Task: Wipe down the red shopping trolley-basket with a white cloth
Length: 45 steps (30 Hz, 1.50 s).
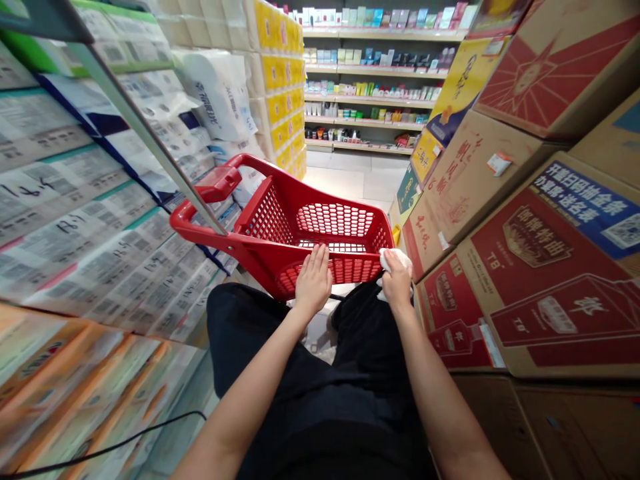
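A red plastic shopping basket (280, 220) with a mesh wall and a long handle stands tilted on the aisle floor in front of my knees. My left hand (313, 280) lies flat on its near rim, fingers together and stretched out. My right hand (397, 280) is closed on a white cloth (395, 259), pressed against the basket's right near corner. Nothing shows inside the basket.
Stacked brown and red cartons (540, 267) wall the right side. Packs of paper goods (90, 220) fill the left side behind a metal shelf bar (145, 127). The tiled aisle (350, 177) runs to product shelves (370, 73) at the far end.
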Motion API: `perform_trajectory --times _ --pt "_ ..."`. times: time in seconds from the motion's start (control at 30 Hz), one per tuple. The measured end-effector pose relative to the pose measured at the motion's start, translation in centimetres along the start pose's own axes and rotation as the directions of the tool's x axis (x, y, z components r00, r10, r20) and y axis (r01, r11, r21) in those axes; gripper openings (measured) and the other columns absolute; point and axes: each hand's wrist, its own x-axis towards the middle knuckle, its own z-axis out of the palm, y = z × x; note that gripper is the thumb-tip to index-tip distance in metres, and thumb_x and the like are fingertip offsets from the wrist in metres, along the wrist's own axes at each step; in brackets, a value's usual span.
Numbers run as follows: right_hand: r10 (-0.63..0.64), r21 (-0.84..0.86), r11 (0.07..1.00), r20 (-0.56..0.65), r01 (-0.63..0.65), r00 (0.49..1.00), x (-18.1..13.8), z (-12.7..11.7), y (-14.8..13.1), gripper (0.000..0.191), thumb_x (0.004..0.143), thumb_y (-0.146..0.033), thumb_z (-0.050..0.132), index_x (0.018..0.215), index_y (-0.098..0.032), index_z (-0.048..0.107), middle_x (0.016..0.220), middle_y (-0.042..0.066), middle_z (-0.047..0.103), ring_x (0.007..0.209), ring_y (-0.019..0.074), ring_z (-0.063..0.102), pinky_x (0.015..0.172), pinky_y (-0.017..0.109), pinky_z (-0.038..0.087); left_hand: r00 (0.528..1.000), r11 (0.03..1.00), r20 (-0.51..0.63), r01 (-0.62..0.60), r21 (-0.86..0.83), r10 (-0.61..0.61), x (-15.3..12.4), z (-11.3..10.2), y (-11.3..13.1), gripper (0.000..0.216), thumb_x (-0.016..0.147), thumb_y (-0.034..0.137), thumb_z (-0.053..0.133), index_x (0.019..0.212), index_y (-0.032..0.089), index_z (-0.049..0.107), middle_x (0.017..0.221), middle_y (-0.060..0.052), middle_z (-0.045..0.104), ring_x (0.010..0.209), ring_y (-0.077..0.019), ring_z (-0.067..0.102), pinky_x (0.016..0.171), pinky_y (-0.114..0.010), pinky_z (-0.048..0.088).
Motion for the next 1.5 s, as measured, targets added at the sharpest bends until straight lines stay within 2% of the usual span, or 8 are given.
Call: perform_trajectory --times 0.2,0.3,0.43,0.6,0.7,1.07,1.23,1.5 --pt "-0.23 -0.084 0.967 0.122 0.241 0.965 -2.4 4.2 -10.0 0.063 0.08 -0.005 0.037 0.142 -0.017 0.046 0.149 0.01 0.044 0.142 0.0202 0.035 0.12 0.052 0.007 1.0 1.0 0.025 -0.007 0.009 0.006 0.0 0.1 -0.2 0.057 0.095 0.021 0.032 0.15 0.008 0.026 0.158 -0.011 0.029 0.149 -0.0211 0.016 0.121 -0.04 0.022" --pt "-0.308 -0.031 0.948 0.155 0.316 0.939 -2.7 4.7 -11.3 0.06 0.083 -0.007 0.038 0.14 -0.019 0.048 0.148 0.008 0.047 0.141 0.0181 0.037 0.12 0.049 0.007 0.999 1.0 0.039 -0.024 0.008 0.024 0.0 0.0 -0.3 0.058 0.094 0.02 0.033 0.151 0.009 0.025 0.157 -0.011 0.03 0.149 -0.0214 0.017 0.121 -0.041 0.022" --pt "-0.372 0.003 0.927 0.134 0.375 0.918 -2.2 2.9 -6.8 0.07 0.076 -0.004 0.039 0.142 -0.025 0.045 0.148 0.003 0.047 0.14 0.0147 0.038 0.12 0.048 0.004 1.0 1.0 0.008 -0.019 0.009 0.019 0.0 -0.1 -0.3 0.057 0.096 0.022 0.031 0.151 0.01 0.024 0.157 -0.01 0.031 0.148 -0.0207 0.018 0.121 -0.041 0.022" --pt "-0.132 0.018 0.991 -0.015 0.132 0.991 -0.7 0.1 1.1 0.071 0.071 -0.006 0.038 0.136 -0.029 0.053 0.144 0.003 0.052 0.137 0.018 0.042 0.118 0.055 0.01 1.0 1.0 -0.005 -0.011 -0.013 0.011 0.0 -0.1 -0.1 0.058 0.096 0.022 0.032 0.152 0.011 0.022 0.157 -0.01 0.031 0.149 -0.0208 0.018 0.121 -0.041 0.022" --pt "-0.028 0.006 1.0 -0.061 0.029 0.998 -0.3 -0.5 2.4 0.069 0.071 -0.006 0.037 0.133 -0.029 0.056 0.14 0.003 0.056 0.136 0.0192 0.045 0.118 0.058 0.002 1.0 1.0 -0.007 -0.008 -0.02 0.008 0.0 0.0 -0.1 0.058 0.096 0.022 0.032 0.152 0.01 0.022 0.157 -0.011 0.031 0.149 -0.0214 0.018 0.121 -0.042 0.022" --pt "-0.336 -0.038 0.94 0.089 0.34 0.938 -3.4 4.6 -11.2 0.057 0.085 -0.009 0.039 0.14 -0.021 0.047 0.146 0.008 0.049 0.138 0.0172 0.041 0.119 0.052 -0.004 0.999 0.999 0.029 -0.031 0.028 0.03 -0.1 0.0 -0.4 0.056 0.096 0.02 0.032 0.151 0.009 0.026 0.158 -0.01 0.029 0.149 -0.021 0.017 0.121 -0.041 0.022" --pt "-0.377 -0.037 0.924 0.089 0.382 0.922 -2.8 2.8 -7.1 0.066 0.079 -0.003 0.037 0.14 -0.027 0.046 0.146 0.003 0.049 0.137 0.0143 0.043 0.119 0.052 -0.005 0.999 0.999 0.016 -0.036 0.026 0.036 0.0 -0.2 -0.5 0.056 0.096 0.022 0.032 0.151 0.01 0.026 0.157 -0.01 0.03 0.148 -0.0202 0.018 0.121 -0.04 0.022" --pt "-0.04 -0.06 0.998 -0.097 0.035 0.994 -0.6 -0.5 2.0 0.065 0.072 -0.006 0.037 0.132 -0.026 0.057 0.139 0.005 0.057 0.133 0.0192 0.047 0.118 0.058 -0.001 1.0 0.999 0.0 -0.022 -0.032 0.022 0.1 0.0 -0.3 0.058 0.096 0.022 0.032 0.152 0.01 0.023 0.157 -0.011 0.03 0.149 -0.0222 0.018 0.12 -0.042 0.022"
